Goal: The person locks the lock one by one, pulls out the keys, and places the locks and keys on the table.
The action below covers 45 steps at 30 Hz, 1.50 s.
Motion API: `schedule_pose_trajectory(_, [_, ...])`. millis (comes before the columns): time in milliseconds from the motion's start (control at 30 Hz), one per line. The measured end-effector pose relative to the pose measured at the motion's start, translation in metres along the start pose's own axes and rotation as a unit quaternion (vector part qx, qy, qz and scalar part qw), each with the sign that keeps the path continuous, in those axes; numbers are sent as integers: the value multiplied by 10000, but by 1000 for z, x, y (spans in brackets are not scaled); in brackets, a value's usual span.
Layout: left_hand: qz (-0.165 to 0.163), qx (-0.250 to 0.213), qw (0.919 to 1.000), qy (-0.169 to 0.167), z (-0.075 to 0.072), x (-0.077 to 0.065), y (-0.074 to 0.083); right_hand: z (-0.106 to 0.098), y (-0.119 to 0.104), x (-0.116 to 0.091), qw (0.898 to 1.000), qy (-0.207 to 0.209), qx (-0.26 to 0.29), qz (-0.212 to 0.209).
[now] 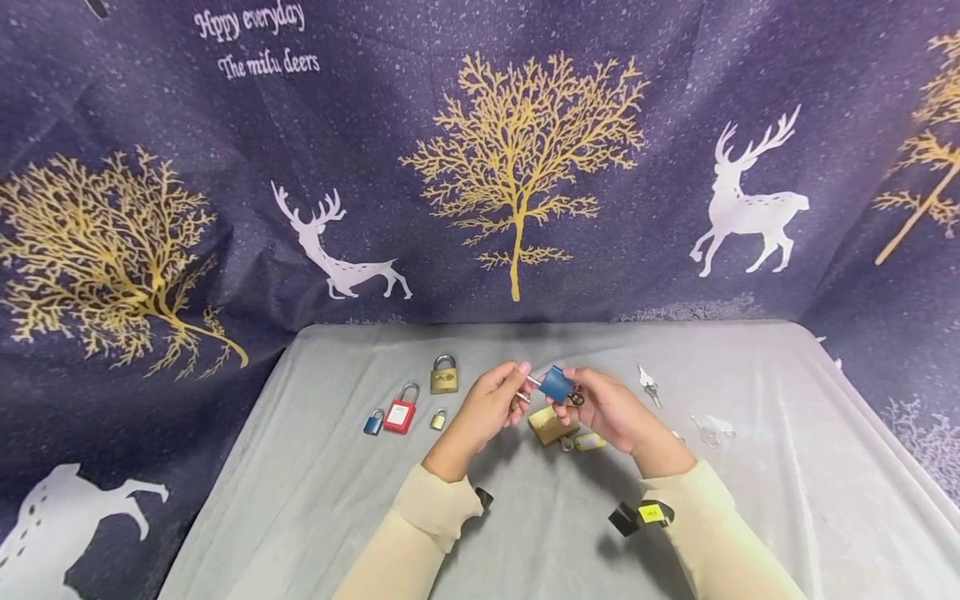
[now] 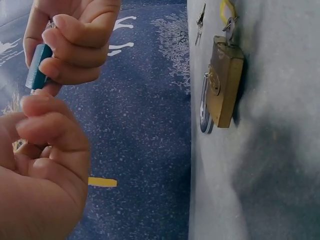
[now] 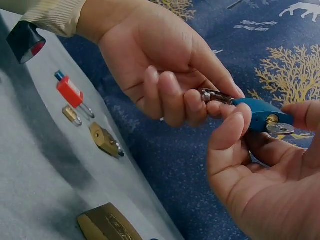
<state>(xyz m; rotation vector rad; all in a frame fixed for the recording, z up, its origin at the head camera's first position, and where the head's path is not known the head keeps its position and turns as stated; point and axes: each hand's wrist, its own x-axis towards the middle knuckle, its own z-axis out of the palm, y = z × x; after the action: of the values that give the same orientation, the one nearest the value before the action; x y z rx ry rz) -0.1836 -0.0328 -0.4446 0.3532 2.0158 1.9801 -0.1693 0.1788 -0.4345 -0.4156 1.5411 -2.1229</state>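
Observation:
A blue padlock (image 1: 557, 383) is held up over the grey-covered table between the two hands. My right hand (image 1: 611, 408) grips its body with thumb and fingers. A key (image 3: 281, 129) sits in the keyhole, close to the right fingers. With thumb and curled fingers, my left hand (image 1: 487, 408) pinches the metal shackle (image 3: 217, 96), whose middle is partly covered. Below the hands lies a large brass padlock (image 1: 550, 425); a key and a yellow-edged tag (image 1: 590, 442) are attached to it.
Left of the hands lie a small blue padlock (image 1: 373, 422), a red padlock (image 1: 400, 415), a brass padlock (image 1: 444, 379) and a small brass one (image 1: 438, 419). Loose keys (image 1: 649, 385) and another key bunch (image 1: 711, 429) are at the right. A patterned cloth (image 1: 585, 275) hangs behind.

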Motion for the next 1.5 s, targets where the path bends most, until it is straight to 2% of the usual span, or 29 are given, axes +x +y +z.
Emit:
schedule_pose_trajectory(367, [140, -99, 9995, 255, -2, 0, 4, 0, 2, 1, 9992, -120, -301, -243])
schedule_pose_trajectory(500, [177, -305, 9989, 303, -1, 0, 6, 1, 5, 3, 9978, -13, -612, -240])
schedule_pose_trajectory(633, [311, -319, 9981, 415, -1, 0, 9, 3, 8, 3, 9949, 156, -932, -351])
schedule_pose_trajectory(833, [417, -346, 9969, 565, -1, -1, 13, 9, 8, 4, 9877, 619, -1377, -405])
schedule_pose_trajectory(900, [434, -159, 9973, 563, 0, -2, 13, 11, 7, 4, 9837, 699, -1574, -518])
schedule_pose_trajectory(1000, [456, 504, 9957, 622, 1, -4, 12, 13, 7, 3, 9774, 746, -1827, -756])
schedule_pose_trajectory(1100, [520, 1224, 9884, 736, 3, -5, 8, 16, 6, 2, 9733, 735, -1952, -961])
schedule_pose_trajectory(1167, [584, 1533, 9827, 865, 5, -6, 6, 19, 6, 1, 9704, 751, -2036, -1061])
schedule_pose_trajectory(1300, [776, 1814, 9741, 1106, 9, -8, 5, 26, 5, 0, 9632, 833, -2264, -1185])
schedule_pose_trajectory(1400, [867, 1874, 9706, 1237, 11, -9, 3, 30, 6, 1, 9591, 921, -2362, -1261])
schedule_pose_trajectory(1500, [955, 1924, 9676, 1328, 13, -9, 2, 32, 9, 2, 9597, 986, -2267, -1338])
